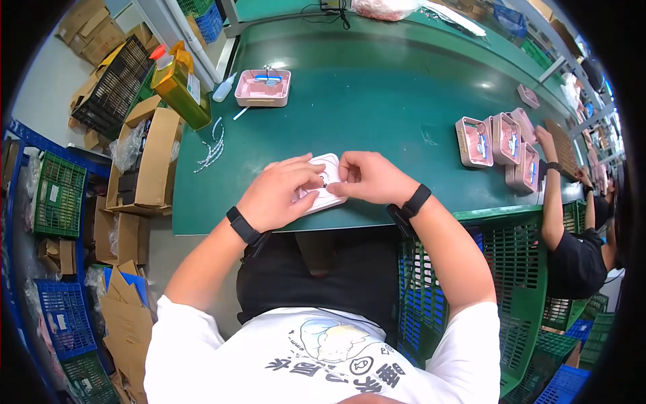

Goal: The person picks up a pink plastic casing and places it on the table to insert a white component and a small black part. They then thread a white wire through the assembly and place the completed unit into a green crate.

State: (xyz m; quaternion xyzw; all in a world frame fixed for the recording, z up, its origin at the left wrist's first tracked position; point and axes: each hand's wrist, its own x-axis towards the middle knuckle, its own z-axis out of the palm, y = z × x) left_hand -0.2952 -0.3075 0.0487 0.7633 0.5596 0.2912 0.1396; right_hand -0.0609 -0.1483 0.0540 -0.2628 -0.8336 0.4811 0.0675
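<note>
A pale pink-white square cover (328, 161) lies at the table's front edge between my hands. My left hand (284, 190) is closed over its left side, thumb and fingers curled toward the middle. My right hand (369, 179) pinches at the right part of the cover, thumb beside a small dark part (325, 183) at the centre. Whatever sits between those right fingertips is hidden. Farther back stands an open pink case (263, 102) with a blue cylindrical part and wires inside.
Several open pink cases (475, 143) stand at the right, near another person's arm (552, 182). White-grey strips (214, 149), a squeeze bottle (225, 87) and a yellow can (180, 91) occupy the left. Green crates (511, 269) stand right of my legs; a cardboard box (151, 161) sits left.
</note>
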